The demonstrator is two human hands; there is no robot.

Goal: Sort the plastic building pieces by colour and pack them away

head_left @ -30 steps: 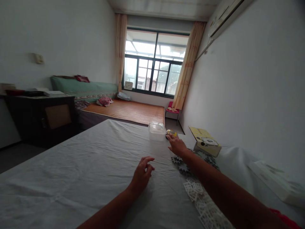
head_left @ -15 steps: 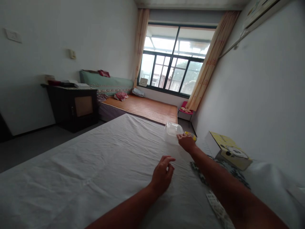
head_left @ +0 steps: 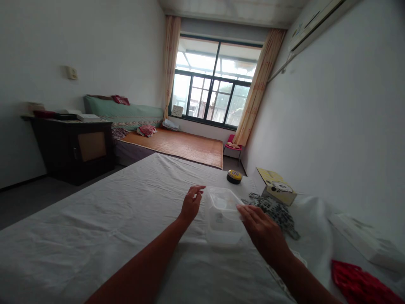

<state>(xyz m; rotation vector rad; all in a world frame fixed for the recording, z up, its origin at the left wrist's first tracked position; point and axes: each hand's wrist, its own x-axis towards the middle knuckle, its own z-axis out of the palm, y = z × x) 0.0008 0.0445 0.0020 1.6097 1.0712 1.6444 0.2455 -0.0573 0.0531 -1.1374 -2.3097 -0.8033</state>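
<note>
A clear plastic container [head_left: 223, 215] sits on the white sheet [head_left: 110, 228] in front of me. My right hand [head_left: 262, 231] lies against its right rim, thumb on the edge, fingers curled along the side. Just left of the container's far corner hovers my left hand [head_left: 190, 204], fingers loosely apart and holding nothing. A small round black tin with a yellow top [head_left: 234, 176] stands farther back on the sheet.
A yellow cardboard box [head_left: 276, 185] and a dark patterned cloth [head_left: 274, 210] lie to the right near the wall. A red mesh piece [head_left: 360, 283] is at lower right. A dark cabinet [head_left: 72, 147] and a second bed [head_left: 177, 143] stand beyond.
The container has come from the far edge of the sheet toward me with my right hand. My left hand has moved forward beside it. The round tin stays behind.
</note>
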